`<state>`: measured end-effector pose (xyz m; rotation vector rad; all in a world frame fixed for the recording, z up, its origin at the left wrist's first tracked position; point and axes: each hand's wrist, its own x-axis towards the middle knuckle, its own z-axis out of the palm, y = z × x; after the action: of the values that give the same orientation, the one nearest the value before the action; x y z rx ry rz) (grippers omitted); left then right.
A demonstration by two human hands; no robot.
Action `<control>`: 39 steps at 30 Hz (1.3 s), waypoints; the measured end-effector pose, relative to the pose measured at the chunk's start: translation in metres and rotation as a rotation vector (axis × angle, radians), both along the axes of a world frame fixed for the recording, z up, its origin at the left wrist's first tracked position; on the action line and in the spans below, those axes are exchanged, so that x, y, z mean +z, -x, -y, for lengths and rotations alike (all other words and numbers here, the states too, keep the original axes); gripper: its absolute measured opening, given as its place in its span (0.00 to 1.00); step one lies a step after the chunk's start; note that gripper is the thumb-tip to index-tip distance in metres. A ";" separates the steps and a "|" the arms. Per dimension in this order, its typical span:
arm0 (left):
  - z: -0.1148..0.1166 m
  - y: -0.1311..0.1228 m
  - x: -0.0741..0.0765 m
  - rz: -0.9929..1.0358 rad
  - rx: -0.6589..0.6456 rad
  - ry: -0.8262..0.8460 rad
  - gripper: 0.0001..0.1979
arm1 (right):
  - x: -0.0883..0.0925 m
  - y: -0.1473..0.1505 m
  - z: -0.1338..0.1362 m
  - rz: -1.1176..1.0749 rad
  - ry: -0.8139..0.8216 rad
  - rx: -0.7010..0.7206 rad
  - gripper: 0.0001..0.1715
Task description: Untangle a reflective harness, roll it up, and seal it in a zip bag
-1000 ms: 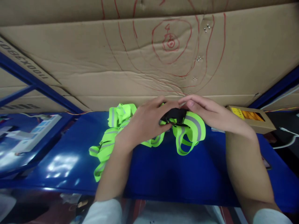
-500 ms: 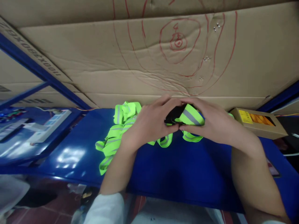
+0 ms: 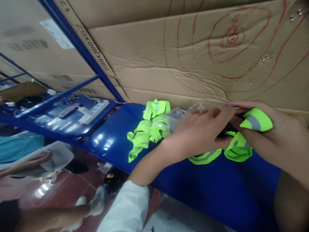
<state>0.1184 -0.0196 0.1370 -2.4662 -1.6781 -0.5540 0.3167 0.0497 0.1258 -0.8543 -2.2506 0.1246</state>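
Note:
My left hand (image 3: 201, 132) and my right hand (image 3: 277, 135) meet over a blue metal shelf (image 3: 193, 180), both closed on a neon-yellow reflective strap (image 3: 253, 120) with a grey stripe and a black part between the fingers. Loops of the same strap (image 3: 238, 149) hang below my hands onto the shelf. A pile of more neon-yellow straps (image 3: 149, 127) lies to the left of my left hand, with a clear plastic bag (image 3: 178, 116) just behind it.
A cardboard sheet (image 3: 193, 58) with red drawn rings stands behind the shelf. Blue rack beams (image 3: 82, 48) run at left, with a lower blue shelf (image 3: 60, 119) holding a white power strip (image 3: 93, 111). Another person's arm (image 3: 24, 162) and foot (image 3: 94, 203) show at lower left.
The view has swung left, so my hands now sit at the right. The strap is bunched tighter between both hands. The yellow box at right has left the view.

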 end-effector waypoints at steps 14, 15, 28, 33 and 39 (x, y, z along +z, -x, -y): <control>0.008 0.016 0.005 0.229 -0.115 -0.023 0.14 | 0.005 0.019 0.024 -0.183 0.034 0.038 0.14; 0.013 0.015 0.005 0.208 -0.082 -0.057 0.13 | 0.006 0.019 0.027 -0.209 0.034 0.066 0.13; 0.030 0.014 0.008 -0.108 0.023 -0.336 0.07 | 0.011 0.017 0.034 -0.180 0.046 0.096 0.13; 0.022 0.035 0.009 0.074 -0.051 -0.339 0.06 | 0.009 0.018 0.032 -0.098 0.185 0.109 0.18; 0.015 0.044 0.011 0.258 -0.200 -0.166 0.22 | 0.012 0.022 0.026 -0.295 0.237 0.113 0.08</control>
<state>0.0740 -0.0343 0.1478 -2.5433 -1.3995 -1.0301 0.2948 0.0234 0.1381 -0.7723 -2.0285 0.5442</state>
